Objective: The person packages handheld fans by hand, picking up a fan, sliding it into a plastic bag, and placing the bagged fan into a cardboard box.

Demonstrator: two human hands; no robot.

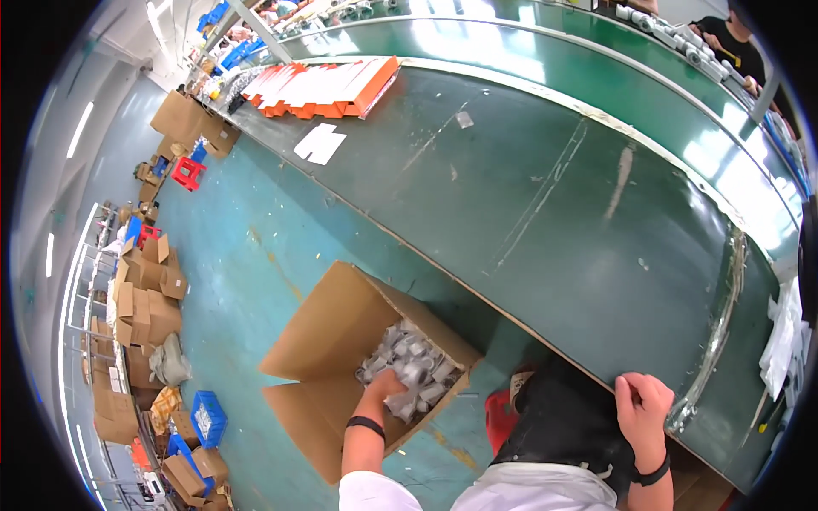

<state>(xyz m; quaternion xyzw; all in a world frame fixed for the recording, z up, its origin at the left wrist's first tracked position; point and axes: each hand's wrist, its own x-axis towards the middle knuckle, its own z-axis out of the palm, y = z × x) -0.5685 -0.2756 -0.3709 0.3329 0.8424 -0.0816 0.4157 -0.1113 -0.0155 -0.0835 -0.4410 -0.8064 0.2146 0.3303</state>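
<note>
My left hand [388, 385] reaches down into an open cardboard box [319, 319] on the floor, left of my legs. Its fingers dip among several small white and grey parts in clear plastic bags [413, 353], so I cannot see whether they grip one. A dark band circles that wrist. My right hand [645, 402] rests at the near edge of the dark green worktable [545, 230], its fingers curled in and nothing visible in them. It wears a black wristband.
Orange and white cartons [328, 88] stand in a row at the table's far left, with white paper sheets [320, 144] nearby. Beyond runs a green conveyor [477, 51]. A co-worker [734, 47] is at far right. Cardboard boxes [149, 315] and a blue crate [208, 419] line the left.
</note>
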